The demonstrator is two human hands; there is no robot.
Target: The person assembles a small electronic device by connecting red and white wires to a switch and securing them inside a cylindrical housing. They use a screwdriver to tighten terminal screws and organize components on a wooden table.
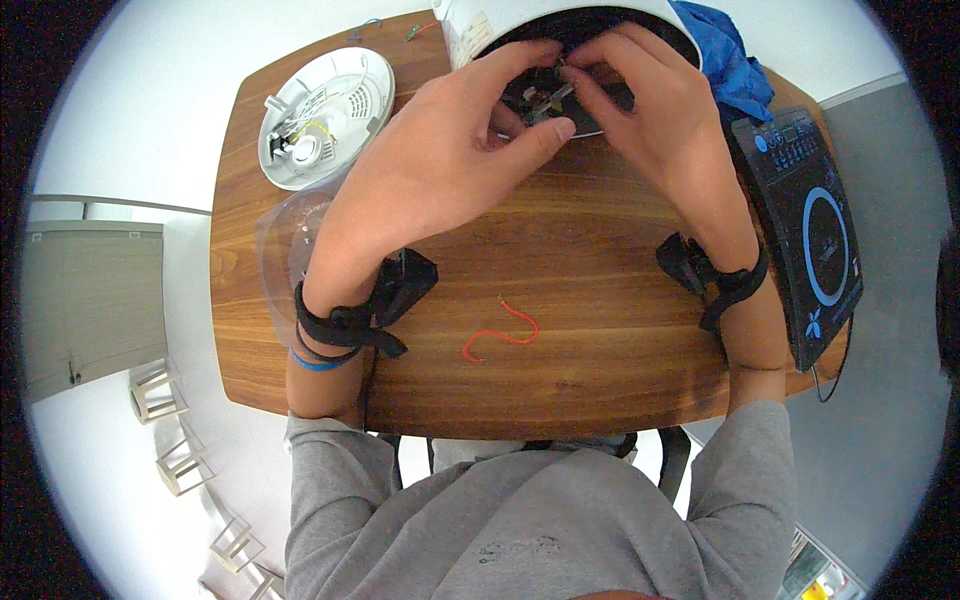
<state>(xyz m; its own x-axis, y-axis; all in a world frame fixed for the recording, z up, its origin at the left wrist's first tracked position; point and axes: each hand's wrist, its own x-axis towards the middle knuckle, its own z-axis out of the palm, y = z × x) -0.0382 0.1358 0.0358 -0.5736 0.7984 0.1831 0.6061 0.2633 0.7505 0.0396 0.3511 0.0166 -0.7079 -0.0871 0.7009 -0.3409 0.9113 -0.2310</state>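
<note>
pretty bright white room [160,120], with a greyish cabinet [95,290] out past 9 o'clock and a row of pale stools [160,400] trailing off around 8 (head view, clock centred on the tabletop [600,300], which is brown wood grain with bowed edges).

main thing is up at 12 o'clock: a white housing [505,18] with a dark open inside, and there's some metal-looking hardware [550,103] in there, too small to make out properly. both hands are in at that opening. left hand [440,150] comes from around 11, half open, thumb well apart from the forefinger; can't tell if the fingertips have hold of anything. right hand [665,115] comes from between 1 and 2, thumb and fingers curled in nearly to a pinch right by the left fingertips, and again i can't tell if something's caught in it. each wrist has a black strap with a chunky block on it, and the left also wears a blue band [318,362].

rest of the stuff: at 10 o'clock a round white cover [345,100] lies with wiring and vents showing, and a clear plastic piece [275,245] sits at 9, partly behind the left forearm. blue cloth [725,65] is bunched just beside the housing, between 1 and 2. black hotplate [790,195] with a blue ring is over at 3. a loose orange-red wire [537,326] squiggles across the wood near 6, well apart from both hands.
</note>
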